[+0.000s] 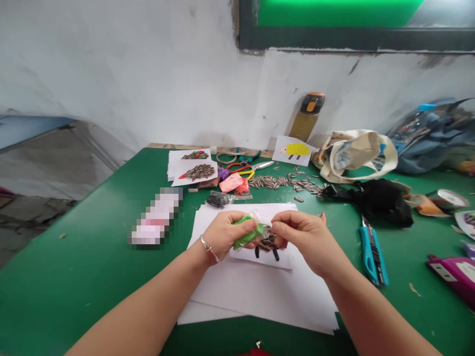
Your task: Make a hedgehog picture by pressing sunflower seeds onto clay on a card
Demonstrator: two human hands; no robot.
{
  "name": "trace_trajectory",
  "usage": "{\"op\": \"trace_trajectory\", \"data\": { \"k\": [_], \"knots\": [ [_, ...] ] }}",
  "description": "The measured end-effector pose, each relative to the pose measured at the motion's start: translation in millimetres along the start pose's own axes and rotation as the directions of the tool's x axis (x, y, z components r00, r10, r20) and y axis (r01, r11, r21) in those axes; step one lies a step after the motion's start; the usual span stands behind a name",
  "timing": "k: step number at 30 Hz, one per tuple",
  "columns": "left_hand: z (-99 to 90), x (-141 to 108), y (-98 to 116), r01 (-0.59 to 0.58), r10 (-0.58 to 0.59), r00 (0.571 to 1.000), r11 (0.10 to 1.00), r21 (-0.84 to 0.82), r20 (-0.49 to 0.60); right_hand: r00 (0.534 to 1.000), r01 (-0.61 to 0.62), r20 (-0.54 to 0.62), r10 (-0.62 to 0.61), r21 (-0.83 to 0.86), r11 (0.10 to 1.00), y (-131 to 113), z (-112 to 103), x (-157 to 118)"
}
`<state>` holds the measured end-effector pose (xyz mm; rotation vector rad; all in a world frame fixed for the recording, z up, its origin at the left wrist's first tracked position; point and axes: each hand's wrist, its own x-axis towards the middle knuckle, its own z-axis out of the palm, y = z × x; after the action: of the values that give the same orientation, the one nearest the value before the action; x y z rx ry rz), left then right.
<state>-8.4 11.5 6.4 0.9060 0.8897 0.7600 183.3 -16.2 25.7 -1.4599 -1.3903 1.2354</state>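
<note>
My left hand [224, 237] is closed around a small clear bag of green modelling clay [245, 236], held above the papers. The thumb lies along the top of the bag. My right hand [302, 235] pinches thumb and forefinger at the bag's right end; the exact grip is partly hidden. Just under both hands lies a sheet with a sunflower-seed picture [267, 243], its two dark legs showing and the rest covered by the hands. That sheet rests on a stack of white paper [256, 294].
Behind the papers are loose sunflower seeds [272, 182], scissors [261, 166], a black clay packet [218, 199] and a pink clay packet [230, 182]. Finished seed pictures [198, 172] lie back left. A utility knife [373, 254], black pouch [386, 200] and canvas bag [356, 155] are right.
</note>
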Motion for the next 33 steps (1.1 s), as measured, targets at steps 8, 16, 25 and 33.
{"op": "trace_trajectory", "data": {
  "k": [8,16,25,33],
  "knots": [
    [-8.0,2.8,8.9,-0.027,0.025,0.998,0.999,-0.034,-0.064,0.989,0.039,-0.141,-0.040,-0.005,0.999,8.2,-5.6,7.8],
    [-19.6,4.1,22.5,-0.066,0.059,0.971,0.998,-0.019,-0.233,0.993,0.007,-0.115,-0.025,-0.155,0.988,3.3,-14.1,6.1],
    [-19.8,6.3,18.5,-0.066,0.059,0.972,0.998,-0.024,-0.230,0.993,0.047,-0.105,-0.059,-0.121,0.992,9.4,-17.6,8.5],
    [-20.3,7.3,17.0,-0.064,0.057,0.973,0.998,-0.023,-0.224,0.990,0.015,-0.128,-0.052,-0.274,0.962,4.5,-19.8,6.4]
  ]
}}
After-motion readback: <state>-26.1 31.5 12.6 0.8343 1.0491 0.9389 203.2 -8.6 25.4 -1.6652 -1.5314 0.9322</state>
